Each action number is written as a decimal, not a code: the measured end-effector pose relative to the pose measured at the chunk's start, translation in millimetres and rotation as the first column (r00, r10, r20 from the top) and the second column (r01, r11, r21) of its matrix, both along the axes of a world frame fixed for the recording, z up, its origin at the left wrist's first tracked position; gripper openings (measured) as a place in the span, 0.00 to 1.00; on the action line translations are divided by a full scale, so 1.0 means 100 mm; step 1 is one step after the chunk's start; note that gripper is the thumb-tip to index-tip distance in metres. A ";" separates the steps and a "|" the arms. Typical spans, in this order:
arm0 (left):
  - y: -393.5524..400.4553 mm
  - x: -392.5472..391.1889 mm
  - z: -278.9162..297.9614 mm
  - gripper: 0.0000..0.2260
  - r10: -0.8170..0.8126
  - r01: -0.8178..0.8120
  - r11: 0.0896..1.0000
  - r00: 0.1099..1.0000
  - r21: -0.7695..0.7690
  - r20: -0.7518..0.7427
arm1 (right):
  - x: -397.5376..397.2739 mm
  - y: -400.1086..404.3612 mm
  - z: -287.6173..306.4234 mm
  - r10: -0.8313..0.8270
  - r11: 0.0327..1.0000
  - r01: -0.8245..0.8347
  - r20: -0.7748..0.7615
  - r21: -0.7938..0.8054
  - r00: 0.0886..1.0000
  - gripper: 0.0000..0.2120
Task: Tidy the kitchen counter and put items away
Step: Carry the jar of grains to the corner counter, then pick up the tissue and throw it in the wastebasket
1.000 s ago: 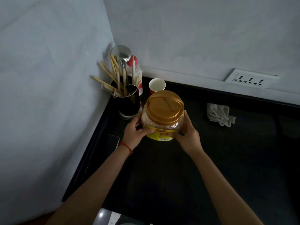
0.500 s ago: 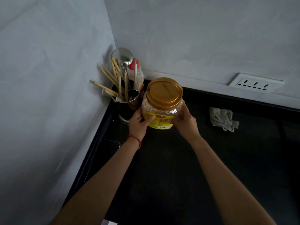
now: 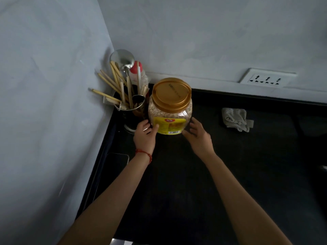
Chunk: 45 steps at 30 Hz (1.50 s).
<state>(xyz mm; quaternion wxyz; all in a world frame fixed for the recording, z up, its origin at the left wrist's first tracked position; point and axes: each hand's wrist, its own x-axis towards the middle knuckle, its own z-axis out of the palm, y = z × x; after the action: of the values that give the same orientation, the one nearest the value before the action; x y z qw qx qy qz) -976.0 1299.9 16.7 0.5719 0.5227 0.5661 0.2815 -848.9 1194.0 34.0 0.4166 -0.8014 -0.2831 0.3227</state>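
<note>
Oat jar [image 3: 169,110]: we see a clear plastic jar with a wide gold screw lid and a yellow label, standing upright near the counter's [image 3: 194,183] back-left corner, just beside the steel utensil holder [image 3: 131,112].
Contents: pale flakes fill it almost to the lid, so we judge it fairly heavy for its size.
Surface: smooth, rounded plastic; we expect it to be somewhat slippery and slightly yielding, but not fragile like glass.
Where to hold: we would take it low on both sides of the body, at the label, rather than by the lid, whose tightness we cannot tell.
Left hand [image 3: 144,137]: fingers relaxed, thumb and fingertips touching the jar's lower left side, not wrapped round it.
Right hand [image 3: 198,135]: fingers spread and loose, just beside the jar's lower right; we cannot tell whether they touch it, and they hold nothing.
Risk: tipping the crowded chopsticks [image 3: 109,89] in the holder if we push the jar further left.
Elsewhere: a crumpled grey cloth [image 3: 236,119] lies nearer the counter's back edge, well apart to the right.
</note>
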 end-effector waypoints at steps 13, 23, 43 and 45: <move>-1.17 -0.14 -0.20 0.12 -0.646 0.650 0.755 0.716 -0.084 -0.266 | -0.52 -2.23 -0.26 -0.548 0.834 0.535 -0.080 -0.137 0.833 0.14; -2.50 0.12 -0.23 0.03 -0.860 0.893 0.449 0.421 -0.036 -0.288 | -1.30 -4.31 -0.62 -0.916 0.399 0.904 -0.121 -0.154 0.383 0.11; -5.77 0.34 -0.94 0.11 -0.916 0.910 -0.035 -0.195 -0.414 -0.351 | -3.35 -7.17 -1.43 -0.830 -0.259 0.823 -0.319 -0.505 -0.457 0.08; -5.90 0.47 -1.06 0.11 -0.907 0.881 0.004 -0.196 -0.474 -0.372 | -3.24 -7.37 -1.44 -0.812 -0.289 0.813 -0.320 -0.506 -0.488 0.07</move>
<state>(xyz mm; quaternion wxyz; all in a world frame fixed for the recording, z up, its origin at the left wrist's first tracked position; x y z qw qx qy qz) -929.2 710.4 -89.0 0.3926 0.8077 0.1772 -0.4026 -1173.1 456.7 -110.0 0.5595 -0.5307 0.6314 0.0818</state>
